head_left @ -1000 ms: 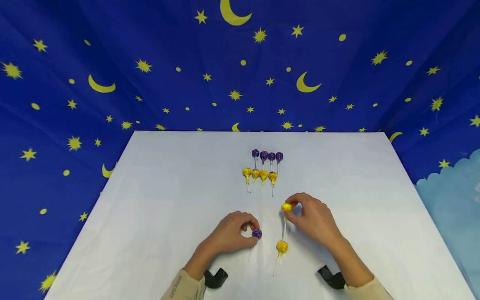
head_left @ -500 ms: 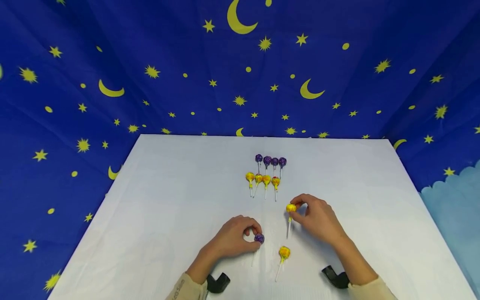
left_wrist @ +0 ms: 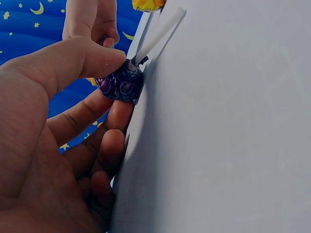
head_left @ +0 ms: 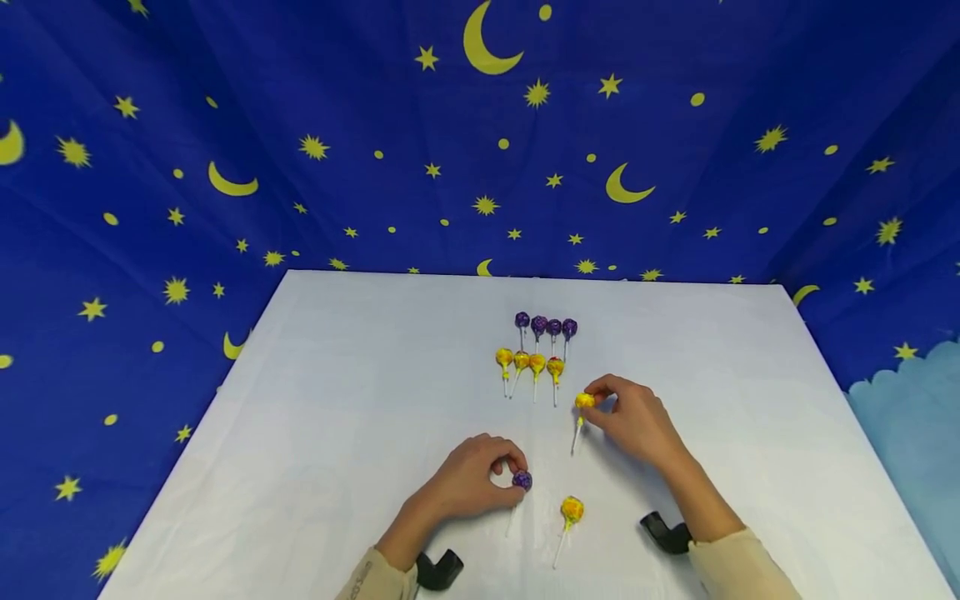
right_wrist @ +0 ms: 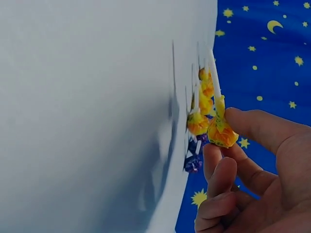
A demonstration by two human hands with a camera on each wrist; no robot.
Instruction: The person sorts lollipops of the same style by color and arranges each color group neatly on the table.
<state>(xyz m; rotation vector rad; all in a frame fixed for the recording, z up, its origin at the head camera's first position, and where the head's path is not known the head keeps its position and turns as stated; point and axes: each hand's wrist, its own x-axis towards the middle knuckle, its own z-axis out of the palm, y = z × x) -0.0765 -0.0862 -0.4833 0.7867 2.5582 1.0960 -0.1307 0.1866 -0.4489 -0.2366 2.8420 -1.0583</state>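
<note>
My left hand (head_left: 476, 475) pinches a purple-wrapped lollipop (head_left: 522, 481) by its head between thumb and fingers, close to the white tabletop; its white stick slants toward the near edge. In the left wrist view the thumb presses on the purple lollipop (left_wrist: 119, 85) near its stick. My right hand (head_left: 633, 421) grips a yellow lollipop (head_left: 584, 401) by its head, stick trailing toward me. The right wrist view shows this yellow lollipop (right_wrist: 222, 133) held off the table. Another yellow lollipop (head_left: 572, 510) lies between the hands, nearer to me.
Farther back lie a row of several purple lollipops (head_left: 539, 325) and, just in front, a row of several yellow lollipops (head_left: 537, 364). Black wrist-worn pieces (head_left: 441, 571) show beneath the sleeves. A blue star-patterned cloth (head_left: 480, 167) surrounds the white table (head_left: 360, 350).
My right hand has carried its yellow lollipop away from me, closer to the yellow row. The left hand keeps its pinch on the purple lollipop. The head view has shifted slightly.
</note>
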